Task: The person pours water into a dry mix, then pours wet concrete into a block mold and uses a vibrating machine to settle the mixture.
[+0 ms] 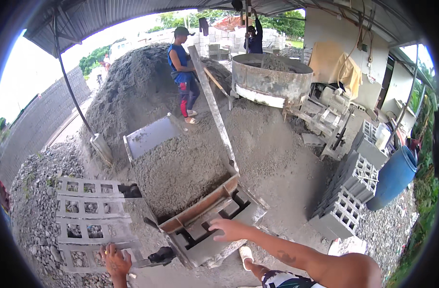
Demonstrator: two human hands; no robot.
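From the right hand over the mould, bare ground gives passage toward 2 o'clock, ending at 3 against stacked hollow blocks. A leaning plank obstructs 12 o'clock (its foot comes down near the heaped mix), while a rusty divider bars 10 to 11. Around the left hand, laid blocks crowd 9 to 12; at 3, a dark handle juts out before the mould.
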